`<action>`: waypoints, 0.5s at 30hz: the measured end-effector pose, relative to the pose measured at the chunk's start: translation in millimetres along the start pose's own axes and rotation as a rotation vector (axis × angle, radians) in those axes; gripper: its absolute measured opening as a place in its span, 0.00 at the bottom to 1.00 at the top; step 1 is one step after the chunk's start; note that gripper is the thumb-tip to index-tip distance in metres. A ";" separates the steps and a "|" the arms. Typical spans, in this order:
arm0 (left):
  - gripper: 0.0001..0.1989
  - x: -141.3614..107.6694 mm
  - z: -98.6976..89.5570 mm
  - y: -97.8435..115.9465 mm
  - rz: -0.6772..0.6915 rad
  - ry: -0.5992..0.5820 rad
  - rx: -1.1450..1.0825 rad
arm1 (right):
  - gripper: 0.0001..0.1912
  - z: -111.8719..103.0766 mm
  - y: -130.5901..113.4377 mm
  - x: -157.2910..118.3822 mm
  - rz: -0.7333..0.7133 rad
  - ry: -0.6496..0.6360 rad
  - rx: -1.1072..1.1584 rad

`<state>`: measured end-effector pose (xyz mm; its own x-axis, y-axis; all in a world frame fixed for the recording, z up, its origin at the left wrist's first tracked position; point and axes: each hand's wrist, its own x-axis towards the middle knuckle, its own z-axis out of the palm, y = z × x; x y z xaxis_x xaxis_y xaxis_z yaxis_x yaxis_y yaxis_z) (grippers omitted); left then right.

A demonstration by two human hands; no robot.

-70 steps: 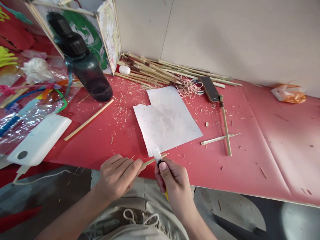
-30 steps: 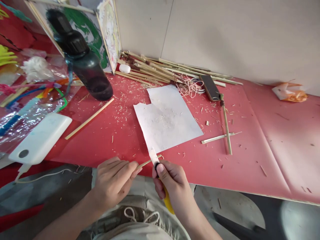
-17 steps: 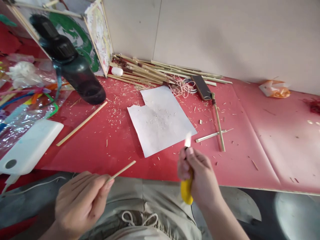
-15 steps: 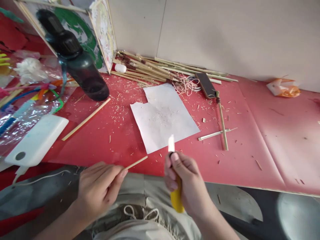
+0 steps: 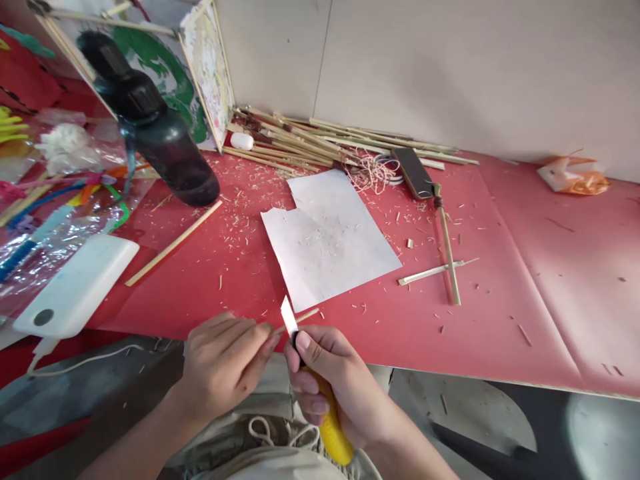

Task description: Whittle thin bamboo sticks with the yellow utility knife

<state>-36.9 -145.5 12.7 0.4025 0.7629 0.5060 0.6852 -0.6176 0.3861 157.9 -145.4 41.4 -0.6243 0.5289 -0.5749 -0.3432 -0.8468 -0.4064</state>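
My left hand (image 5: 227, 367) is closed around a thin wooden stick (image 5: 307, 315), whose tip sticks out to the right past the table edge. In my right hand (image 5: 333, 380) is a yellow-handled utility knife (image 5: 334, 430), gripped with the thumb along its neck. The knife's bare blade (image 5: 289, 316) points up and left and lies across the stick close to my left fingers; whether it cuts in, I cannot tell. Just beyond the hands lies a torn sheet of white paper (image 5: 340, 260) with fine shavings on it.
A dark bottle (image 5: 175, 153) stands left, near a white power bank (image 5: 75, 287) and a loose stick (image 5: 173, 243). Bundled sticks (image 5: 295, 140), pink string (image 5: 370, 171) and a dark phone-like slab (image 5: 413, 172) lie along the wall. Crossed sticks (image 5: 453, 267) rest right; shavings litter the red table (image 5: 500, 320).
My right hand has swung left with the knife, bringing the blade over the stick. My left hand has shifted right with the stick.
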 end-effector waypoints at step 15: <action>0.13 -3.3 1.5 -4.0 0.322 0.073 0.164 | 0.23 -4.7 10.2 -6.7 -0.224 0.202 -0.318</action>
<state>-40.0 -145.2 8.4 0.5730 0.5154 0.6372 0.6213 -0.7803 0.0724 161.8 -157.3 37.8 -0.3981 0.7250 -0.5620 -0.2022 -0.6670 -0.7171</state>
